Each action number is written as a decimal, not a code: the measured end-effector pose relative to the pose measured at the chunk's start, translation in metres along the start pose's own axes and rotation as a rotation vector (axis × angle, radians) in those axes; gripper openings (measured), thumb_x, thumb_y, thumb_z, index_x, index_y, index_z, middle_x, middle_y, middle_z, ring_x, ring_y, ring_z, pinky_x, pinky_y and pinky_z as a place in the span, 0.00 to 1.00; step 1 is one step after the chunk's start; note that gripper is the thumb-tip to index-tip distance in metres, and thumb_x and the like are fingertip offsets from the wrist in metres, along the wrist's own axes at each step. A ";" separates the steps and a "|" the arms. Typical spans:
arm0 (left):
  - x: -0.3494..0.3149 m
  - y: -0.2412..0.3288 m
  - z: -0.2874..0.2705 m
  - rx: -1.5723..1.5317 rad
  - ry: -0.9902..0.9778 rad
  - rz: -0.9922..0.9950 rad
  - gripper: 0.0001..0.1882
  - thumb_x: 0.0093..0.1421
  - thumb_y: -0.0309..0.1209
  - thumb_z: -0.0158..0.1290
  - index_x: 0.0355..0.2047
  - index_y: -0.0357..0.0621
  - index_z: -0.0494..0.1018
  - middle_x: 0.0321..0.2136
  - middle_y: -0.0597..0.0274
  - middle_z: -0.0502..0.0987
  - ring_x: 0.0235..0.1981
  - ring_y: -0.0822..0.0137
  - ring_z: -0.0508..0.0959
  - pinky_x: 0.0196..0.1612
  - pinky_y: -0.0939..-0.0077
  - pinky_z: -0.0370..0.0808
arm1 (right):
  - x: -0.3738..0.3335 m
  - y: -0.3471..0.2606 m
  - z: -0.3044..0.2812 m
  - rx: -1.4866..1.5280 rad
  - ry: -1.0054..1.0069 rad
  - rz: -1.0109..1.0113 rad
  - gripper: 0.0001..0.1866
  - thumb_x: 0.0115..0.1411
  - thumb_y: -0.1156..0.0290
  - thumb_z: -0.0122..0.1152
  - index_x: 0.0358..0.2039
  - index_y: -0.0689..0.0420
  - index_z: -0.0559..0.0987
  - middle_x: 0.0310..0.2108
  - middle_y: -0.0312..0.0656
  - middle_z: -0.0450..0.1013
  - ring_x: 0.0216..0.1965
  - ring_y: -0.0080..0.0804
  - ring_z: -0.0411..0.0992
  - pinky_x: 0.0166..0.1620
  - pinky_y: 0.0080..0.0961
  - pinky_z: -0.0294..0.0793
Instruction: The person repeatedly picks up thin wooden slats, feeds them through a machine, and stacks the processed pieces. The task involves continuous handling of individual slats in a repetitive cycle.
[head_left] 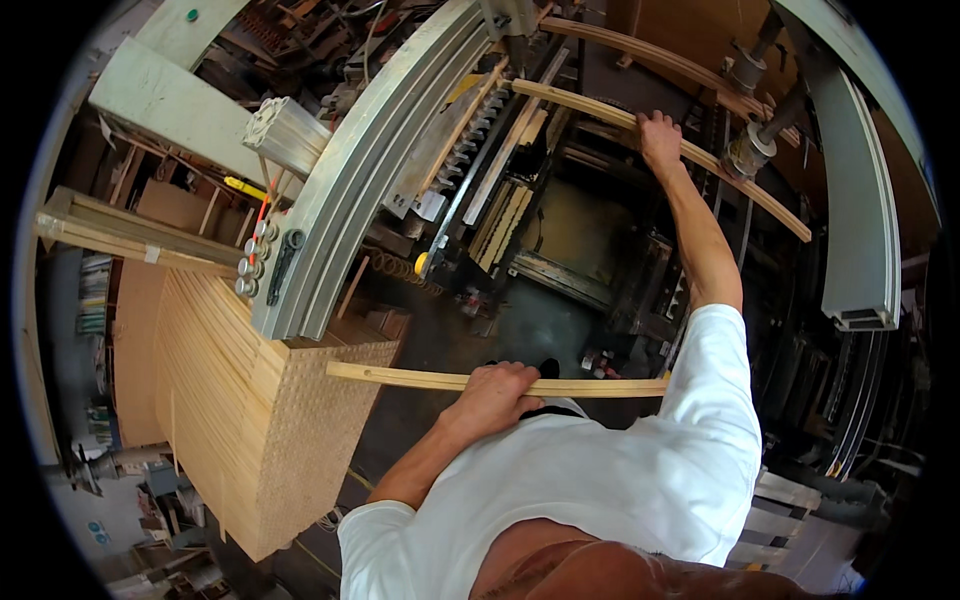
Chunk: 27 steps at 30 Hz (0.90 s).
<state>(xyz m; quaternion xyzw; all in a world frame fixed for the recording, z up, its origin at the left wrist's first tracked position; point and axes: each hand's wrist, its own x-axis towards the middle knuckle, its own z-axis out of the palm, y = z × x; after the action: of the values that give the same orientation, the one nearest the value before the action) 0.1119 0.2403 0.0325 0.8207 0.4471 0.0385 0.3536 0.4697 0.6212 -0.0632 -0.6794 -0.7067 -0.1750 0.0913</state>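
Observation:
My left hand [492, 388] is closed around a pale wooden strip [420, 378], held crosswise close to my body. That strip's right end passes behind my right sleeve. Farther away, my right arm is stretched out and my right hand [659, 137] grips a second wooden strip [580, 101] lying across the machine frame [560, 265]. The second strip runs from the metal rail at left to beneath a round clamp [750, 152] at right. Fingers of both hands curl over the wood, and their tips are partly hidden.
A large stack of wooden strips [215, 350] stands at my left. Above it, a grey metal beam [370, 160] carries several round knobs [250, 262]. Another wooden piece [640, 48] lies across the far side. A grey metal column [860, 210] hangs at the right.

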 end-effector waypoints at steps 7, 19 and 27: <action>0.001 -0.001 -0.005 -0.019 -0.016 -0.081 0.16 0.58 0.41 0.60 0.39 0.41 0.76 0.33 0.51 0.78 0.39 0.48 0.78 0.41 0.54 0.74 | 0.019 -0.031 0.002 0.025 0.025 -0.034 0.13 0.56 0.72 0.57 0.42 0.54 0.82 0.42 0.47 0.74 0.46 0.47 0.74 0.46 0.45 0.74; -0.045 -0.005 -0.031 0.017 0.028 -0.113 0.16 0.57 0.41 0.61 0.34 0.42 0.74 0.30 0.53 0.77 0.38 0.48 0.78 0.38 0.52 0.74 | 0.033 -0.017 0.017 0.046 -0.007 -0.038 0.08 0.59 0.69 0.58 0.37 0.55 0.82 0.43 0.50 0.76 0.46 0.52 0.77 0.44 0.46 0.81; -0.165 -0.007 -0.069 -0.013 0.178 -0.400 0.16 0.55 0.41 0.63 0.37 0.45 0.77 0.32 0.54 0.79 0.39 0.49 0.79 0.39 0.53 0.75 | 0.035 -0.016 0.035 0.020 0.004 -0.086 0.16 0.66 0.65 0.47 0.51 0.46 0.77 0.48 0.49 0.73 0.51 0.55 0.73 0.49 0.51 0.75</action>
<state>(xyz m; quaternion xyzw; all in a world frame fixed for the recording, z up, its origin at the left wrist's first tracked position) -0.0176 0.1551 0.1218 0.7067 0.6302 0.0430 0.3186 0.4560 0.6665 -0.0850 -0.6472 -0.7367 -0.1729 0.0920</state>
